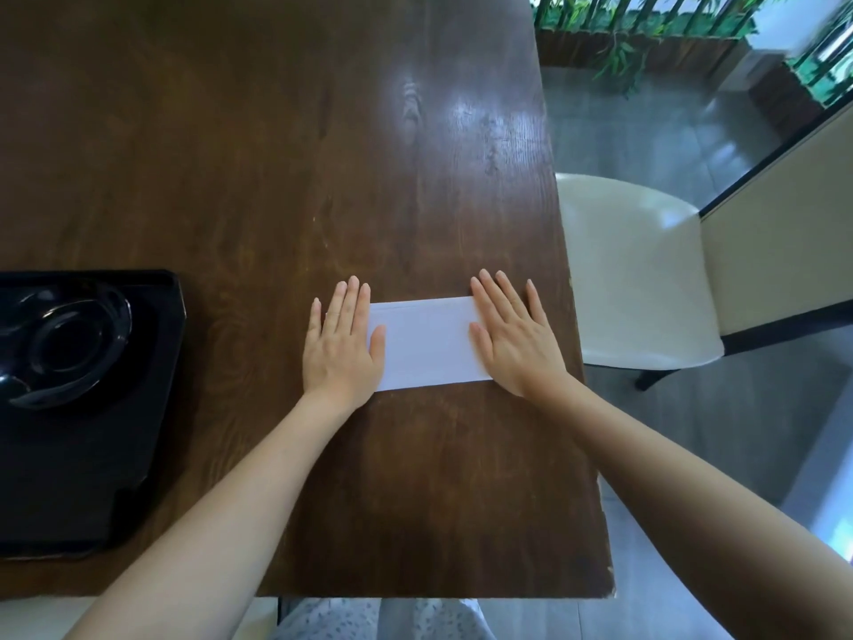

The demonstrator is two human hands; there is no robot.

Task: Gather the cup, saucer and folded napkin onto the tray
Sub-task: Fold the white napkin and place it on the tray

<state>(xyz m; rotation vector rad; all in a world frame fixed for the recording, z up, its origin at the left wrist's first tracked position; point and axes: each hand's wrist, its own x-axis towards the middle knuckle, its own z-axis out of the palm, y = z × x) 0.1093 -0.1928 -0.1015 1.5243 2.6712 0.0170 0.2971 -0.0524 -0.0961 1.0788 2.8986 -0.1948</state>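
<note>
Tray [152, 436] first, at your far left — a black one lying on the wooden table [277, 154], with a dark glossy saucer [69, 348] already in its far half; what looks like a cup sits at the very left edge, too cut off and too dark to be sure of. Moving right across bare wood, your left hand [341, 344] lies flat, palm down, fingers extended and close together, covering the left end of the napkin [427, 346]. That napkin is a white folded strip with its long axis running left to right, straight across you, and it rests on the table well apart from the tray. Your right hand [512, 337] presses flat on the strip's right end, fingers a little spread, right beside the table's right edge; beyond that edge stands a pale chair [637, 270]. Neither hand pinches anything — both only press down. So the travel that matters is sideways to the left, along the napkin's own length. Your left hand is the nearer one to the tray, and I judge it the natural hand to carry the strip over, once an edge is lifted enough to grip.
</note>
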